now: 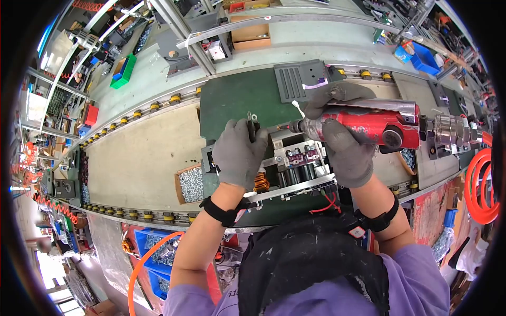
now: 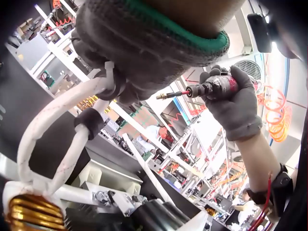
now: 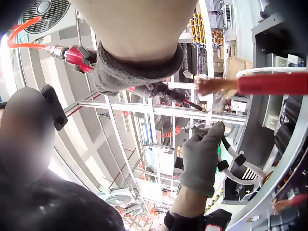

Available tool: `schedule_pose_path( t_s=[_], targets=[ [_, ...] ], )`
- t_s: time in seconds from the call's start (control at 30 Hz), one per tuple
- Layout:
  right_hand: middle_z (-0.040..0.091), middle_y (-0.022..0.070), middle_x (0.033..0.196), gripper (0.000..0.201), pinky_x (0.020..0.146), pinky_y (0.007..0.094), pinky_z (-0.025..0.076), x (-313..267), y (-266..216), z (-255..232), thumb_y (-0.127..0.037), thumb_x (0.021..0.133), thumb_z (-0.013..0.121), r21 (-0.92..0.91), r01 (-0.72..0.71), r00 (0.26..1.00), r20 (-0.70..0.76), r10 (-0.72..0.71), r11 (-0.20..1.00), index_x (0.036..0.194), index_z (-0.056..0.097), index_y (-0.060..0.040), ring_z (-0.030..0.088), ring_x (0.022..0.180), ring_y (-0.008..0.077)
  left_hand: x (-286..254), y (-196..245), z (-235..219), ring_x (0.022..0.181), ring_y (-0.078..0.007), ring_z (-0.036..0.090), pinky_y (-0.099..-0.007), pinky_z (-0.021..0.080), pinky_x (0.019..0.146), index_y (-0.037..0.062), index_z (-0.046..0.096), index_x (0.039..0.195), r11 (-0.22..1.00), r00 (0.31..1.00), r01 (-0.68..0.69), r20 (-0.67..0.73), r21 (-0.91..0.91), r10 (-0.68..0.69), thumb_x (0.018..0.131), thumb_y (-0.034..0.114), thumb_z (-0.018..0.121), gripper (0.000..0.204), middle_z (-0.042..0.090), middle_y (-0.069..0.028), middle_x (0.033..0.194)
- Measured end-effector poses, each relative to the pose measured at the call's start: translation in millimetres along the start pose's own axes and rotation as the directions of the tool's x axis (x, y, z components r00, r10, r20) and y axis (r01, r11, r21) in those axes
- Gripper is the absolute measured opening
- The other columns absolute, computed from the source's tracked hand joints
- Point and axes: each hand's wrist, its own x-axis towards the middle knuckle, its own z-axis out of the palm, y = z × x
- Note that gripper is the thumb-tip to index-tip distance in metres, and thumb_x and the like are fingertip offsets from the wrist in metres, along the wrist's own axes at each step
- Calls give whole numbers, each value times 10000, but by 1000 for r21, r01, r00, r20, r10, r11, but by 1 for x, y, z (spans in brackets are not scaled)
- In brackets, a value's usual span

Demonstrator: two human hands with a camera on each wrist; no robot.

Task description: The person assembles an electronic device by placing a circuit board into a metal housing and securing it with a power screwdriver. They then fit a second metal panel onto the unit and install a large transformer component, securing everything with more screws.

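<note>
My gloved left hand point(image 1: 240, 152) pinches the ends of the coil leads point(image 2: 57, 113), two white-sleeved wires with black rings around them. A metal lug point(image 1: 254, 118) sticks out beyond its fingers. The leads rise from a copper coil point(image 1: 262, 182) in an open electrical unit point(image 1: 300, 181) with black cylinders and a row of terminals. My gloved right hand point(image 1: 350, 158) grips a red air screwdriver point(image 1: 377, 126), lying sideways above the unit's right part. Its bit point(image 2: 171, 95) points toward the left hand, with a brass-coloured piece at the tip.
Under the unit lies a green board point(image 1: 237, 100) on the roller line. A grey vented panel point(image 1: 298, 81) sits behind it. Left of the unit is a box of small metal parts point(image 1: 191, 184). Blue bins point(image 1: 153, 245) stand at the near side; an orange coiled hose point(image 1: 479, 184) hangs right.
</note>
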Motion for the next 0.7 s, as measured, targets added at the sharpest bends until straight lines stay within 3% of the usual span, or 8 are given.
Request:
schedule_pose_path(
  t_s=[0.17,0.23,0.33,0.4,0.53,0.6,0.67,0.7],
  targets=[
    [581,139,1073,405,880,412,497,2,7,8,-62,779,609,0,-14,1000,-6,14,1000,1161,478,-39,604,932,226,2,-7,8,598,-243,574,-360,463,569,16,613,826,999,999,-34,2,-10,34,815,212,671,204,571,-104,702],
    [582,140,1076,404,890,423,495,1,9,9,-57,782,609,30,-14,1000,-10,14,999,1164,478,-38,607,935,228,-1,-17,10,593,-152,551,-316,455,555,5,618,867,929,989,22,146,-369,34,865,196,616,191,573,-49,702],
    [581,135,1053,395,903,438,491,0,13,10,-75,799,634,24,-88,996,-4,89,996,1159,474,-43,609,909,225,-2,-23,9,644,-221,596,-338,473,618,1,635,890,798,932,247,361,-550,-39,863,188,609,191,629,-112,747],
    [580,132,1018,366,857,405,506,4,25,8,-92,816,655,13,146,985,88,-146,989,1130,470,-53,606,878,218,1,-17,-1,642,-194,588,-325,469,616,-9,632,899,761,905,311,423,-569,-54,871,180,607,193,638,-98,751],
    [577,133,991,352,784,362,517,6,32,-7,-80,813,676,-180,300,922,308,-236,937,1097,468,-65,600,858,211,13,-26,-2,697,-167,596,-314,478,646,-24,631,930,689,778,462,628,-558,-13,876,176,619,208,656,-67,784],
    [580,131,990,358,728,330,515,1,29,-7,-48,797,685,-147,240,925,335,-180,960,1078,465,-69,599,853,206,12,-29,9,727,-193,616,-330,487,669,-5,638,930,718,764,439,644,-540,17,859,192,633,209,661,-78,798],
    [583,124,1017,409,726,308,516,3,26,-15,-26,769,705,-313,319,895,409,-177,895,1108,479,-60,600,840,186,17,-20,10,757,-219,635,-346,496,693,15,646,930,745,750,414,660,-523,46,841,208,648,212,666,-89,811],
    [593,116,1012,385,720,289,513,-2,23,-16,-18,771,693,-410,192,944,327,-53,892,1104,501,-48,601,821,170,24,-7,1,801,-255,637,-366,493,708,37,641,935,934,741,154,663,-321,106,807,240,680,243,660,-101,839]
  ],
)
